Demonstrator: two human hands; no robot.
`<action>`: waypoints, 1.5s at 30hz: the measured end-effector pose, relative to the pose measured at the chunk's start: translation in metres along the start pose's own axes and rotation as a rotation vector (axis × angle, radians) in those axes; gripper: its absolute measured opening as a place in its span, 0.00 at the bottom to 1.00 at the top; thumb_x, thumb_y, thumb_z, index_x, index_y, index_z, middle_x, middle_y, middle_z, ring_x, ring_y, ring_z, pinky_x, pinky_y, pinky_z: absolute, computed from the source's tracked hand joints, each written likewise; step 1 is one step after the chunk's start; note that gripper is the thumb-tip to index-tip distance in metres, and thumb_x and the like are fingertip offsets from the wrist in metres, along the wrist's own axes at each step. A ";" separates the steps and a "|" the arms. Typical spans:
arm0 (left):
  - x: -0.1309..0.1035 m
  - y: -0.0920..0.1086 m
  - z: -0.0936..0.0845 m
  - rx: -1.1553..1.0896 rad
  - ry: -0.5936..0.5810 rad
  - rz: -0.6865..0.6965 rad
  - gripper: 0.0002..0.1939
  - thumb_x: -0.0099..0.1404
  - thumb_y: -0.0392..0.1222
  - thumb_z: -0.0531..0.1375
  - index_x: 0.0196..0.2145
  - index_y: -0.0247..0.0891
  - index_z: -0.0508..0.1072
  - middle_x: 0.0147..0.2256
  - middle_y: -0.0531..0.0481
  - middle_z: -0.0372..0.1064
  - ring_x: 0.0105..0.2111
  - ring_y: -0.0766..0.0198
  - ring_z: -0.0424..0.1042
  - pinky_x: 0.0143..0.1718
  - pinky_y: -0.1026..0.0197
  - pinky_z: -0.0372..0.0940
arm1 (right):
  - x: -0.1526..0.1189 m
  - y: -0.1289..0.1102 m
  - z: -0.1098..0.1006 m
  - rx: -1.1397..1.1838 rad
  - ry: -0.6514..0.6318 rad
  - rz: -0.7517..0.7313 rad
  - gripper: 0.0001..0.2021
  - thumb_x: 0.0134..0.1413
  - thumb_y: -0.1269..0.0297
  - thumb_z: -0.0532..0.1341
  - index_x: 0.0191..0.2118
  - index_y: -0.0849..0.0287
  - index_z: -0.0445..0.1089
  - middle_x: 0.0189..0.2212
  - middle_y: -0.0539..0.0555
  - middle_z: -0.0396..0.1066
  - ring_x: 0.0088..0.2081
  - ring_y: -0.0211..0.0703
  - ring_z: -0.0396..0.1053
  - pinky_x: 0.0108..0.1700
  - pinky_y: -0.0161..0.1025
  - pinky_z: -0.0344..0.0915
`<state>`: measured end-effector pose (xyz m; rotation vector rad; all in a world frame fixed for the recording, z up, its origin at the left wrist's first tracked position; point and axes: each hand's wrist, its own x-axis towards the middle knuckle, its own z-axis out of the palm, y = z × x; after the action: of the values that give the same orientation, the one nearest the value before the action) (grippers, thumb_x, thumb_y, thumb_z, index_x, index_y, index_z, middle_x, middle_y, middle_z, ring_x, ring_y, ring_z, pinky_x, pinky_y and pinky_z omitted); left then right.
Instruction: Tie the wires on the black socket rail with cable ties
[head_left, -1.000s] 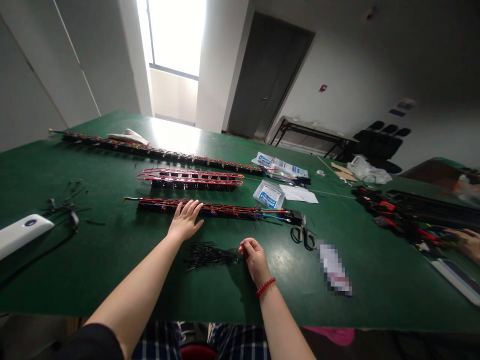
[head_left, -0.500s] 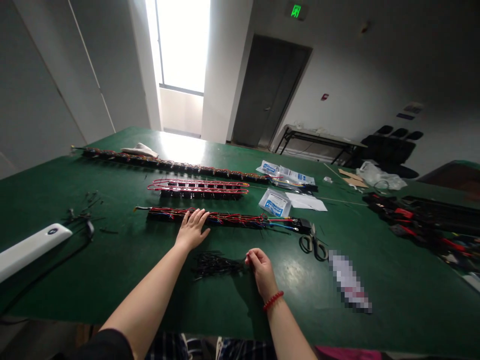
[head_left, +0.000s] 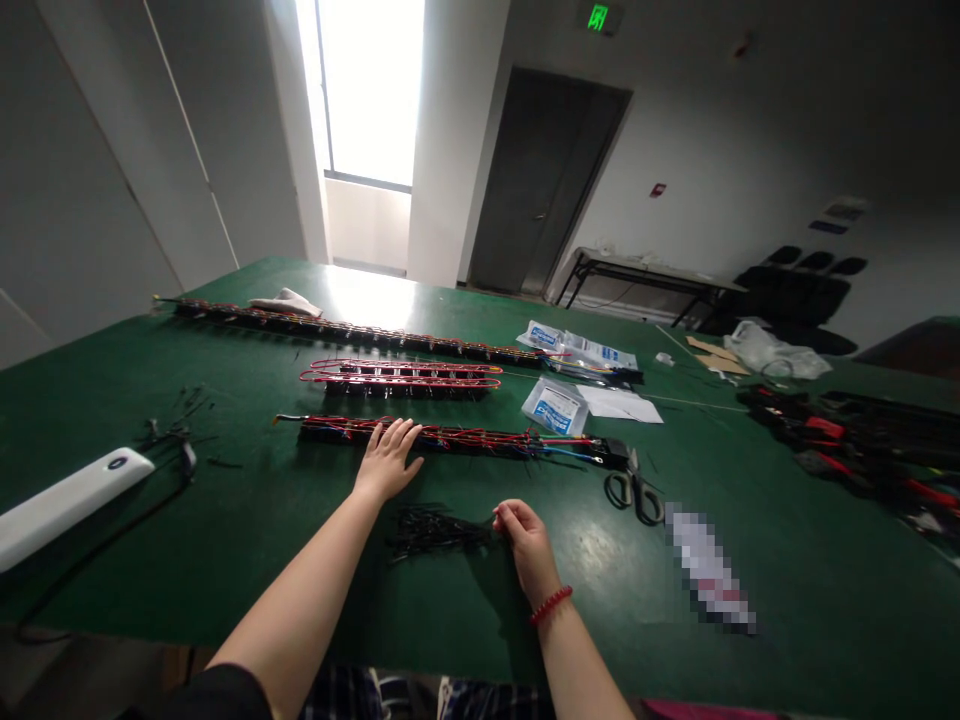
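Observation:
My left hand (head_left: 387, 464) rests with fingers spread on the nearest wire harness (head_left: 472, 437), a long black strip with red, yellow and blue wires. Close to the table's front lies a pile of thin black cable ties (head_left: 431, 530). At the right end of that pile, my right hand (head_left: 527, 538) is pinched at the thumb and fingertips on a cable tie; how many it grips is too small to see. Scissors (head_left: 636, 498) with dark handles lie by the harness's right end.
Behind are a rack looped with red wire (head_left: 405, 378) and a longer harness (head_left: 352, 332). Plastic packets (head_left: 556, 405) and white paper (head_left: 619, 404) lie right of them. A white device (head_left: 75, 505) with a cord and black scraps (head_left: 176, 425) are on the left of the green table (head_left: 247, 540).
The whole view has shifted slightly. Both hands hold nearly the same places, the left on the harness and the right pinched at the cable ties.

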<state>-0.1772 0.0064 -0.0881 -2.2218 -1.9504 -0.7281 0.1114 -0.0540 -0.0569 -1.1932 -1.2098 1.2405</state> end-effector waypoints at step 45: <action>0.066 0.016 0.006 -0.098 -0.036 -0.097 0.16 0.65 0.52 0.65 0.50 0.49 0.75 0.52 0.49 0.75 0.53 0.50 0.71 0.54 0.47 0.55 | -0.001 -0.003 -0.002 -0.136 0.001 0.071 0.20 0.56 0.44 0.64 0.31 0.58 0.70 0.22 0.49 0.69 0.27 0.38 0.65 0.34 0.37 0.61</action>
<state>-0.1556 0.0656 -0.0626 -2.2219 -2.0959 -0.8191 0.1132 -0.0552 -0.0540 -1.3460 -1.2771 1.2255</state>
